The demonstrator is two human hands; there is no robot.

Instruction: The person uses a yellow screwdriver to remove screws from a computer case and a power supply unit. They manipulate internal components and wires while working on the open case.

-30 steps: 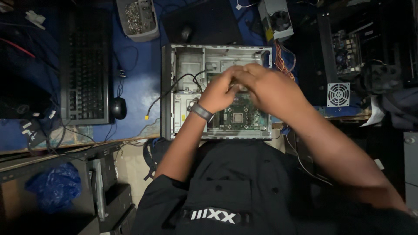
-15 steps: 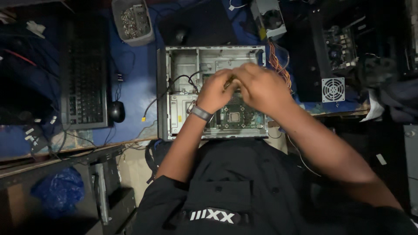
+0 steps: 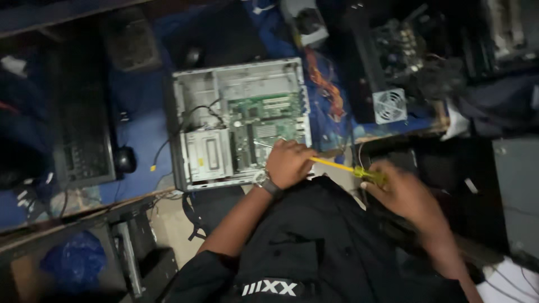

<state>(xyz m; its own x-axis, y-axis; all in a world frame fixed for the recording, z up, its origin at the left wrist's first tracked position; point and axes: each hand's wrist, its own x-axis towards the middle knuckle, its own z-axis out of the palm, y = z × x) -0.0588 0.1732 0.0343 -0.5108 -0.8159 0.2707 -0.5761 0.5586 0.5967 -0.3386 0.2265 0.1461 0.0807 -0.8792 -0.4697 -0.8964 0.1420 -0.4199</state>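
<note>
Two hands on one yellow-handled screwdriver (image 3: 337,165), centre-right of frame. Left hand (image 3: 289,163), grip curled shut around the shaft near the tip, at the lower right edge of the open grey metal computer case (image 3: 238,120). Right hand (image 3: 401,193), grip closed on the handle end, lower right, off the bench edge. Silver wristwatch (image 3: 264,180) on left wrist. Green motherboard (image 3: 264,126) exposed inside the case, centre. Case lies on the blue-covered bench (image 3: 140,134). Black keyboard (image 3: 81,132) and black mouse (image 3: 124,159) at left. Small grey fan (image 3: 389,105) at upper right.
</note>
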